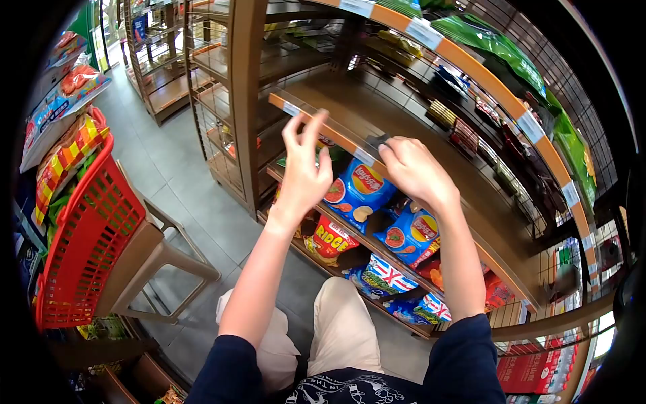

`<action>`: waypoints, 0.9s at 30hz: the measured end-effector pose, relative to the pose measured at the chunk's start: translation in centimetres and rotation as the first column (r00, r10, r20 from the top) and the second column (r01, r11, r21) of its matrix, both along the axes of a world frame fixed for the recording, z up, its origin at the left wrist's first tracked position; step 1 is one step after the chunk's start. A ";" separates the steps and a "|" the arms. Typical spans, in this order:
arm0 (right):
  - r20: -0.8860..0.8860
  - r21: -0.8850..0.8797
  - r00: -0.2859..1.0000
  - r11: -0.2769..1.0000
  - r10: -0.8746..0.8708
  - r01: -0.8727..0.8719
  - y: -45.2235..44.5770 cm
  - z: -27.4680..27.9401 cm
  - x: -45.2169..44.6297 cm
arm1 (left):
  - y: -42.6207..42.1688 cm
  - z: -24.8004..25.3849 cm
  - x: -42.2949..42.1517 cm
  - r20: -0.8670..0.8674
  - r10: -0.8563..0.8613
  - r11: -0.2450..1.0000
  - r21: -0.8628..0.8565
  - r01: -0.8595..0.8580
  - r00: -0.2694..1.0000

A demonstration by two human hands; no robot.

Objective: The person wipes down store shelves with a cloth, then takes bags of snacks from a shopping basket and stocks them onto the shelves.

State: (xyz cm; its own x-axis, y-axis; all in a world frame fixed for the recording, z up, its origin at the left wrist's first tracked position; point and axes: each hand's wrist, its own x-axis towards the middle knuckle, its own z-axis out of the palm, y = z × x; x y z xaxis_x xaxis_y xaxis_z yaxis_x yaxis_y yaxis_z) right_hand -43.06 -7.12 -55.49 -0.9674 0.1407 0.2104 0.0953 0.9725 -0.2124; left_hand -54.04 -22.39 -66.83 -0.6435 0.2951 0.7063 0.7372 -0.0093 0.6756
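Observation:
My left hand (306, 165) is raised in front of the left end of a brown shelf (336, 101) with an orange front strip (319, 124). Its fingers are apart, slightly blurred, and hold nothing visible. Further right along the strip, my right hand (416, 168) is closed round a small dark object (378, 141), whose kind I cannot make out. A white price label (364, 157) shows on the strip just below that object. Under the shelf edge, between my hands, stand a blue Lay's chip bag (360, 192) and another blue chip bag (410, 236).
Lower down are a red Ridge bag (330, 240) and a blue bag with a flag pattern (383, 275). Green bags (491, 50) fill the upper shelf. At left, a red basket (91, 232) holding snack bags rests on a beige stool (161, 262).

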 end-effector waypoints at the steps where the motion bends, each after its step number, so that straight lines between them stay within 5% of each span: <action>1: -0.010 -0.011 1.000 1.000 0.013 -0.013 0.1 0.1 -0.1 | 0.1 -0.4 -0.9 0.098 0.062 0.992 0.100 -0.072 0.993; 2: -0.023 -0.015 1.000 1.000 0.002 -0.002 0.0 0.2 -0.1 | -0.4 -0.2 -2.4 0.046 0.181 0.983 0.033 -0.182 0.982; 9: 0.085 -0.040 0.994 0.997 -0.066 0.070 0.1 1.2 -0.6 | -1.8 0.2 -4.6 0.270 -0.001 1.000 0.019 -0.004 0.963; 14: 0.206 -0.033 0.978 0.999 -0.031 0.039 0.2 2.3 -1.7 | -0.2 -0.4 -4.6 0.312 -0.200 0.971 0.189 0.146 0.929; 27: 0.197 -0.017 0.978 0.998 0.062 -0.060 -2.9 1.9 -12.2 | 0.2 0.1 -4.4 0.410 -0.277 0.913 0.393 0.105 0.869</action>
